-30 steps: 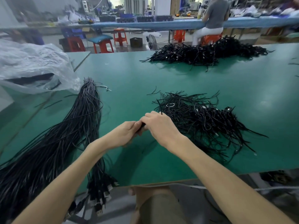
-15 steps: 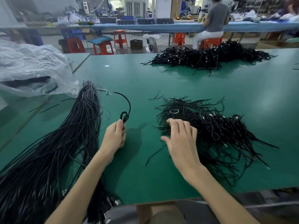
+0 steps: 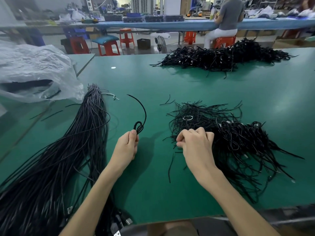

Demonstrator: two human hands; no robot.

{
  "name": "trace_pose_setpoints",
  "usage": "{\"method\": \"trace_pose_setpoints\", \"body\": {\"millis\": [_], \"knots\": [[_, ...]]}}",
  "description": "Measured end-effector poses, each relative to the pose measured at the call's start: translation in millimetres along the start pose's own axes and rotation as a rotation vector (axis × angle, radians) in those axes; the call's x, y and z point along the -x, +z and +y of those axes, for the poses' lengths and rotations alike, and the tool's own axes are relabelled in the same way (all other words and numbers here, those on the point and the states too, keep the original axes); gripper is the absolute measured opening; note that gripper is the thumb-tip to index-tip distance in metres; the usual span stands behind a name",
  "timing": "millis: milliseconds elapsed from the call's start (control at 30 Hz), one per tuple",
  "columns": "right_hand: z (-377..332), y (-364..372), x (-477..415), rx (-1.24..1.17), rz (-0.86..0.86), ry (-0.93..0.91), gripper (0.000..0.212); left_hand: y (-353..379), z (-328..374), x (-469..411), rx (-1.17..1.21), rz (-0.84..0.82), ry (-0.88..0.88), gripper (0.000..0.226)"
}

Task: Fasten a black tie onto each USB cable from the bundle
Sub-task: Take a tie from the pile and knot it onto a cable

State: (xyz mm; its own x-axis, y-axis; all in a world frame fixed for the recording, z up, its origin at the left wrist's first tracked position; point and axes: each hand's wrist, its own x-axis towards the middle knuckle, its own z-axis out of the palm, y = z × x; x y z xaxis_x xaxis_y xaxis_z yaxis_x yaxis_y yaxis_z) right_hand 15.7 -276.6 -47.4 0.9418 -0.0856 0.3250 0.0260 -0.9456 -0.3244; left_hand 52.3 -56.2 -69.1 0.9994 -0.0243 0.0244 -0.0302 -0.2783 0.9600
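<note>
Right hand (image 3: 196,143) has changed since half a second ago: fingers that lay flat on the near pile of black ties (image 3: 238,142) are now curled, knuckles up, at its left edge. Left hand (image 3: 127,147) is about where it was, centre of frame.

Risks:
- Ties lie tangled, so a pull may drag out several at once or scatter strands across the green table (image 3: 153,193).
- The folded USB cable (image 3: 139,127) is held only at the fold's base; if the pinch eases, the loop would likely spring open and need re-coiling.
- The cable's free tail arcs toward upper centre and could snag when the hands meet.

Hands:
- Left: thumb and fingers pinch the small cable loop just above the fist.
- Right: fingers bent tight, thumb against forefinger, touching the pile. Cannot tell whether a tie is actually caught between them.

The bundle (image 3: 76,142) of untied cables runs down the left of the frame.
</note>
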Motion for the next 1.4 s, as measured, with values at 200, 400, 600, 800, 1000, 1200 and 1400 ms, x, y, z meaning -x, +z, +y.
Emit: {"method": "trace_pose_setpoints", "body": {"millis": [200,400,600,800,1000,1200,1400], "knots": [[5,-9,8,-0.148,-0.015,-0.044,0.01,1,1,1,-0.003,-0.006,0.004,0.039],[9,-21,10,-0.291,0.034,-0.038,0.008,3,2,4,-0.024,-0.01,0.009,0.04],[11,-28,7,-0.376,0.033,-0.068,0.006,3,5,6,-0.037,-0.015,0.022,0.04],[7,-34,7,-0.419,0.146,-0.138,0.004,3,2,4,-0.015,-0.009,0.017,0.039],[-23,-40,2,-0.997,0.221,-0.003,0.016,4,3,6,-0.011,-0.036,0.046,0.039],[-61,-8,3,-1.566,0.202,0.204,0.012,6,9,11,0.057,-0.045,0.025,0.039],[-83,30,6,-1.668,0.165,0.361,0.012,6,14,12,0.098,-0.098,0.037,0.038]]}}
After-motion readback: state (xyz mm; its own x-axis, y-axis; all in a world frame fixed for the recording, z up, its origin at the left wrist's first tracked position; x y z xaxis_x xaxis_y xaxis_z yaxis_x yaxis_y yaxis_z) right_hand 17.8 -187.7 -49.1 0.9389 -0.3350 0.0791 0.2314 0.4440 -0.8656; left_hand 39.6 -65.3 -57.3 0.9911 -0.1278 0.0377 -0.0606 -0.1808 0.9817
